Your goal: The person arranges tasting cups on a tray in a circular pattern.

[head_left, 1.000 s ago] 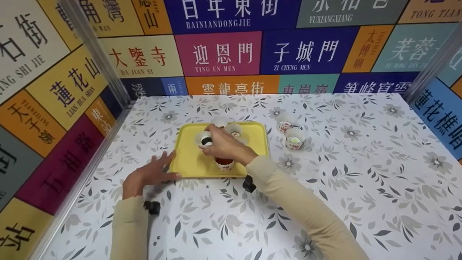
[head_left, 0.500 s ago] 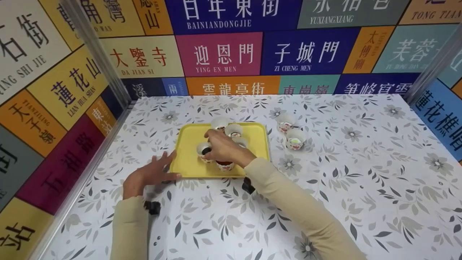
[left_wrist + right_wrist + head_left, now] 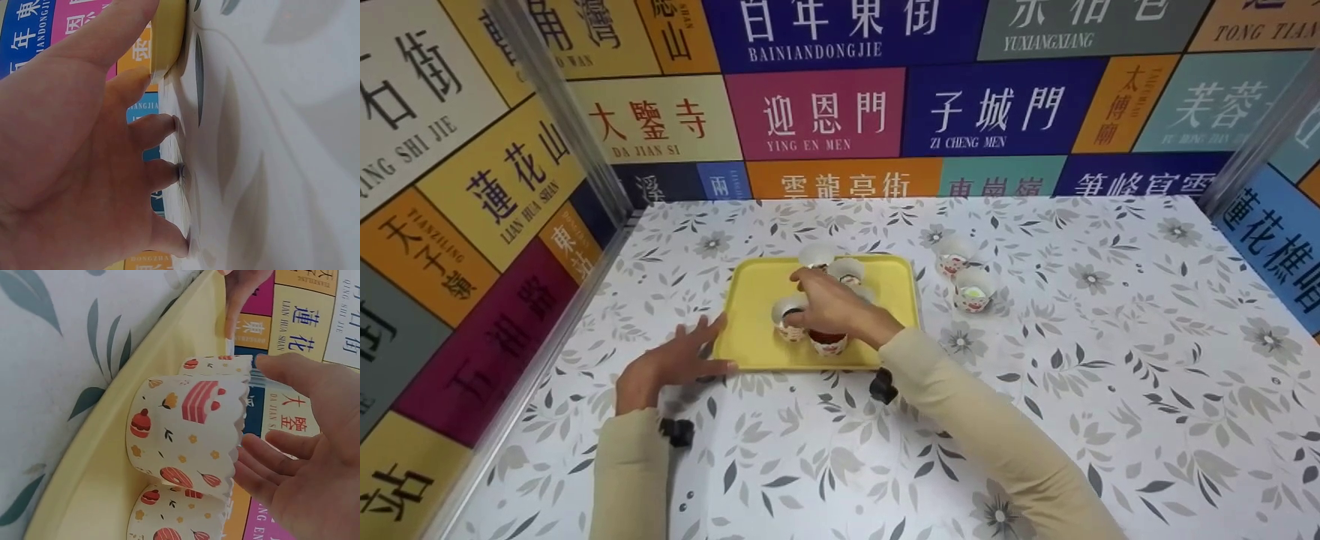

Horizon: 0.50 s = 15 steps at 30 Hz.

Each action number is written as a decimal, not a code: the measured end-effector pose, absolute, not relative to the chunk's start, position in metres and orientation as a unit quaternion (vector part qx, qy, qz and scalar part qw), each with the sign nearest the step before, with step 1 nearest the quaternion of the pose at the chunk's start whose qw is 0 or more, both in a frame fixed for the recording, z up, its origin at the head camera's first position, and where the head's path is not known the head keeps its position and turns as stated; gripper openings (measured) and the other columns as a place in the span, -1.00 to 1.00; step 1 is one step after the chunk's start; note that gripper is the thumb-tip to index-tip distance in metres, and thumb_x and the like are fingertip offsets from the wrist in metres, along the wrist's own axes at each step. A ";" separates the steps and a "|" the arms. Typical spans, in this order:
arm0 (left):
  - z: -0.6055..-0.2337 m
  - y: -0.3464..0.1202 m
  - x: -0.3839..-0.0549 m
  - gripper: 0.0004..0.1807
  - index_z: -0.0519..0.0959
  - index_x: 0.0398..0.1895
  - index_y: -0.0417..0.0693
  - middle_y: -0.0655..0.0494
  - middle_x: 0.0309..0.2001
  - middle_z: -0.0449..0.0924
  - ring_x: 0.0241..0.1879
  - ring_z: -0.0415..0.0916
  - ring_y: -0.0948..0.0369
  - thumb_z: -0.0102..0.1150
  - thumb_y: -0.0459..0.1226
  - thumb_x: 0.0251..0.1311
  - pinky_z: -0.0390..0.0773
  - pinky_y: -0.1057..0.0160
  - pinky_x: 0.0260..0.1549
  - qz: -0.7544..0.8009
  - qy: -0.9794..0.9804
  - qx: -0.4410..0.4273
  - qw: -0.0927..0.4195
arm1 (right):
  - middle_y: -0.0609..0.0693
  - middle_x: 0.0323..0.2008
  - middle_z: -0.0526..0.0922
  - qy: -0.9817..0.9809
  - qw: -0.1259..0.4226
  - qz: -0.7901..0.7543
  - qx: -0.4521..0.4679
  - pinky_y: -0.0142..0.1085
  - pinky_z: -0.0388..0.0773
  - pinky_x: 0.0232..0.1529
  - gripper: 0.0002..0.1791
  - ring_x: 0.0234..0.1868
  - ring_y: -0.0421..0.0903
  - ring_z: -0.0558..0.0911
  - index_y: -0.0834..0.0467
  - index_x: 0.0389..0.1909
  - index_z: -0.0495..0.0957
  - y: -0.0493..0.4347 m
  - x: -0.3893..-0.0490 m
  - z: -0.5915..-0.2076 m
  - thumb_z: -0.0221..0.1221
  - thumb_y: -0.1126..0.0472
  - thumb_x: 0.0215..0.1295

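Observation:
A yellow tray [image 3: 746, 292] carries several paper baking cups with a cake print. My right hand [image 3: 840, 306] hovers over them, thumb close to the rim of the left cup [image 3: 790, 324], which holds something black. In the right wrist view, the fingers of the right hand [image 3: 315, 450] are loosely extended near the cup rims, not wrapped round one. Right beside the left cup stands the front cup [image 3: 829, 345], with dark red contents. My left hand [image 3: 671, 364] spreads its fingers on the table, thumb and forefinger touching the tray's left edge.
Two cups stand at the tray's back, a white one [image 3: 817, 257] and another [image 3: 847, 271]; a further cup is mostly hidden by the right hand. Off the tray to the right are two more cups, the rear one [image 3: 955, 259] and one with yellow-green contents [image 3: 973, 294]. Sign-printed walls enclose the table.
The left cup, held by my right hand higher on the tray, came down towards the front and then shifted slightly right, up to the front cup. My left hand has stayed put.

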<state>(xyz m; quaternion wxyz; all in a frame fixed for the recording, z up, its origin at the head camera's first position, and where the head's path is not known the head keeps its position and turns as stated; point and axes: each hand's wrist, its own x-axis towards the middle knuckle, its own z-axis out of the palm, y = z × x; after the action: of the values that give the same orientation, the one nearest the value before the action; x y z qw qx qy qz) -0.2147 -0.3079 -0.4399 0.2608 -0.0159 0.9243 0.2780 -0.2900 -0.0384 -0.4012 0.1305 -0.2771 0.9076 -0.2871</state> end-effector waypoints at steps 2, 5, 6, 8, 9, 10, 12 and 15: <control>-0.440 -0.308 -0.215 0.11 -0.27 0.60 0.48 0.11 0.64 -0.54 0.58 -0.71 -0.14 0.22 0.29 0.16 -0.47 -0.47 0.41 0.280 0.924 -0.016 0.260 | 0.13 0.27 0.51 0.903 0.120 -0.311 -0.271 -0.11 0.48 0.32 -0.30 0.30 0.04 0.51 0.20 0.39 0.33 -0.034 -0.290 -0.398 0.28 -0.01 0.33; -0.439 -0.308 -0.215 0.11 -0.28 0.60 0.47 0.10 0.64 -0.55 0.57 -0.72 -0.14 0.22 0.29 0.15 -0.48 -0.46 0.41 0.282 0.924 -0.013 0.259 | 0.14 0.23 0.54 0.896 0.094 -0.343 -0.267 -0.11 0.50 0.31 -0.42 0.27 0.05 0.54 0.21 0.33 0.39 -0.026 -0.291 -0.394 0.23 0.05 0.38; -0.439 -0.309 -0.215 0.12 -0.28 0.61 0.45 0.08 0.64 -0.55 0.57 -0.73 -0.15 0.22 0.30 0.15 -0.48 -0.46 0.41 0.281 0.924 -0.009 0.259 | 0.14 0.21 0.55 0.894 0.085 -0.350 -0.265 -0.12 0.51 0.30 -0.45 0.26 0.05 0.55 0.22 0.31 0.41 -0.024 -0.291 -0.393 0.22 0.07 0.39; -0.439 -0.309 -0.215 0.13 -0.29 0.61 0.41 0.03 0.64 -0.55 0.57 -0.73 -0.17 0.21 0.30 0.16 -0.48 -0.47 0.41 0.279 0.925 -0.002 0.257 | 0.13 0.18 0.57 0.891 0.072 -0.366 -0.260 -0.13 0.52 0.28 -0.50 0.23 0.05 0.57 0.22 0.27 0.45 -0.019 -0.290 -0.391 0.21 0.10 0.40; -0.439 -0.309 -0.215 0.13 -0.29 0.61 0.39 0.02 0.64 -0.55 0.57 -0.73 -0.18 0.21 0.30 0.16 -0.48 -0.47 0.40 0.278 0.926 0.001 0.257 | 0.12 0.17 0.58 0.889 0.065 -0.372 -0.257 -0.13 0.52 0.27 -0.52 0.22 0.05 0.58 0.22 0.25 0.46 -0.016 -0.290 -0.390 0.20 0.11 0.40; -0.439 -0.309 -0.214 0.13 -0.30 0.61 0.39 0.02 0.64 -0.55 0.57 -0.73 -0.18 0.20 0.30 0.17 -0.47 -0.47 0.41 0.277 0.926 0.002 0.257 | 0.11 0.15 0.59 0.888 0.059 -0.379 -0.254 -0.13 0.53 0.27 -0.54 0.21 0.06 0.58 0.22 0.24 0.48 -0.013 -0.289 -0.390 0.20 0.12 0.40; -0.439 -0.309 -0.214 0.12 -0.30 0.61 0.42 0.04 0.64 -0.55 0.57 -0.72 -0.17 0.19 0.31 0.17 -0.47 -0.48 0.40 0.275 0.926 -0.003 0.259 | 0.10 0.13 0.61 0.885 0.051 -0.392 -0.247 -0.12 0.53 0.25 -0.58 0.20 0.08 0.59 0.22 0.21 0.51 -0.008 -0.288 -0.389 0.19 0.14 0.40; -0.440 -0.309 -0.215 0.11 -0.30 0.60 0.49 0.12 0.64 -0.55 0.57 -0.73 -0.14 0.19 0.32 0.15 -0.48 -0.49 0.39 0.276 0.924 -0.022 0.266 | 0.09 0.11 0.62 0.881 0.036 -0.407 -0.240 -0.10 0.54 0.23 -0.63 0.19 0.10 0.59 0.20 0.15 0.54 0.000 -0.286 -0.390 0.20 0.17 0.38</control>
<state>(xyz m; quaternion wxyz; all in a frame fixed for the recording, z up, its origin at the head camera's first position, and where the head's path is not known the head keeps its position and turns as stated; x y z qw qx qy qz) -0.2146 -0.3086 -0.4399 0.2657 -0.0217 0.9235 0.2758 -0.2856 0.0003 -0.3898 0.0365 -0.2401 0.8807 -0.4067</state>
